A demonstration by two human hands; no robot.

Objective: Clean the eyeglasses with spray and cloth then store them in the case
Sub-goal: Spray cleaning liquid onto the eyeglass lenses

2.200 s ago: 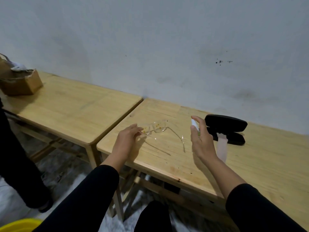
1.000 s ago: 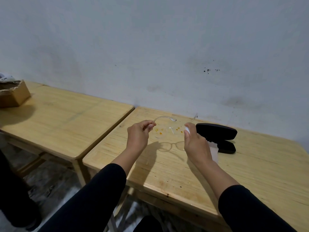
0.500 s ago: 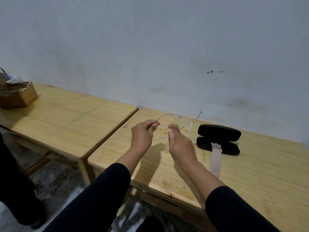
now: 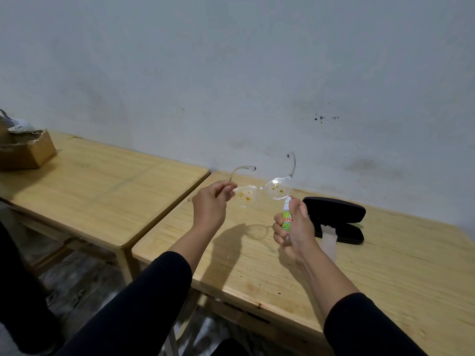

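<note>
Clear-framed eyeglasses [image 4: 259,192] with yellow-orange smears on both lenses hang in the air above the right table, arms unfolded and pointing away from me. My left hand [image 4: 209,205] pinches the left arm near its hinge. My right hand [image 4: 295,227] is shut on a small spray bottle [image 4: 286,217] with a green label, its white nozzle just under the right lens. An open black glasses case [image 4: 336,219] lies on the table behind my right hand. A pale cloth [image 4: 329,240] sticks out of the case toward me.
Two light wooden tables stand against a grey wall, the right table [image 4: 385,273] beneath my hands and the left table [image 4: 102,191] beside it. A torn cardboard box [image 4: 25,150] sits at the far left. A person's dark clothing [image 4: 15,291] shows at the left edge.
My left hand lifted the eyeglasses off the table and holds them up. My right hand swung left, then back right, and now holds the spray bottle upright under the right lens.
</note>
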